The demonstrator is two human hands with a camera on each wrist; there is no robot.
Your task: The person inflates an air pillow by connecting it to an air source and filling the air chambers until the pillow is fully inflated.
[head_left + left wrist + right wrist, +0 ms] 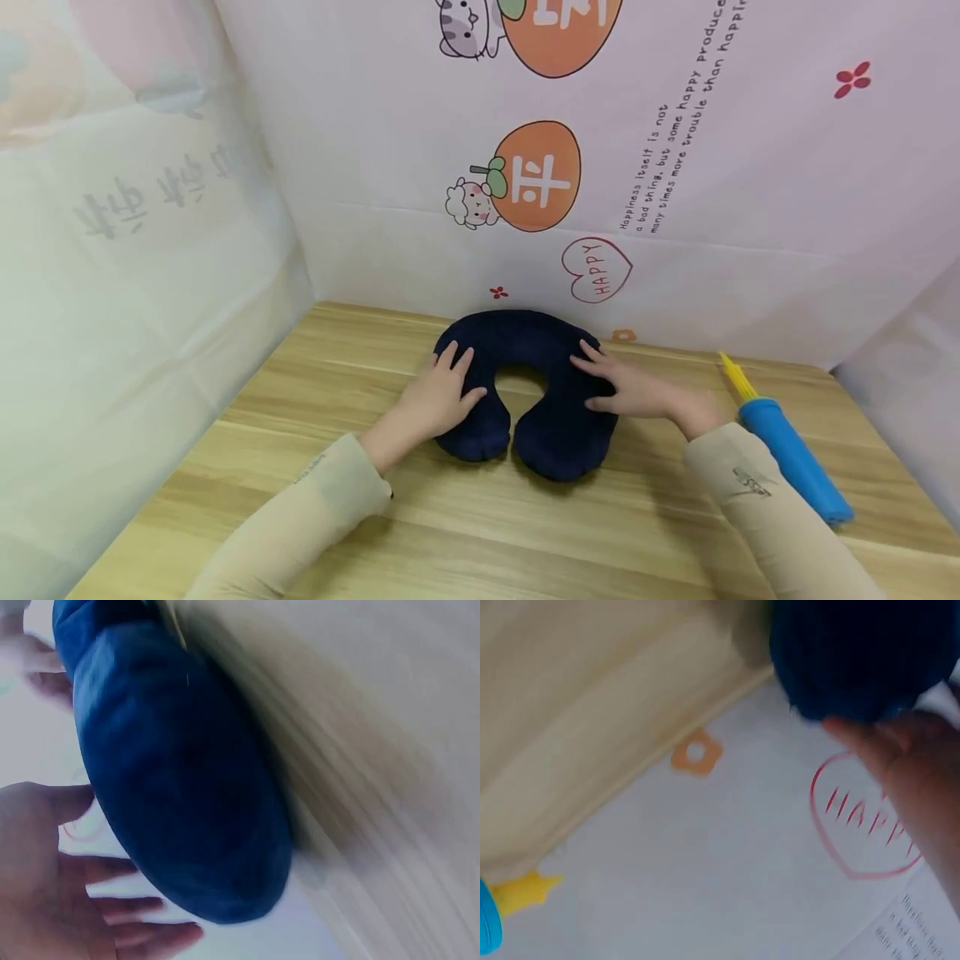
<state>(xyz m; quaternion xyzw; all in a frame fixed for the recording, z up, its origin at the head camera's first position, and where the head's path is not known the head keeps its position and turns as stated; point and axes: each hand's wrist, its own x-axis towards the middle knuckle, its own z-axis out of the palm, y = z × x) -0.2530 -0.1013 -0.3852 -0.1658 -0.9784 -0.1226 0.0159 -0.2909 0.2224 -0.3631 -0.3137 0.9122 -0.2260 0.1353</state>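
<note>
A dark navy U-shaped neck pillow (525, 333) lies on the wooden table, its two ends pointing toward the person. On its left arm rests the left hand (442, 392), fingers spread over the fabric. The right hand (630, 385) touches the opposite arm of the pillow, its fingers also spread. Seen from the left wrist, the pillow (180, 772) looks thick and rounded, and the left hand (60, 877) has its fingers extended along its upper side. The right wrist view has the right hand (915, 765) against the pillow's (862, 660) dark edge.
A blue hand pump (795, 462) with a yellow nozzle (738, 377) lies on the table (480, 533) at the right. White printed cloth (390, 142) hangs behind the table's far edge, and more cloth (150, 333) hangs at the left.
</note>
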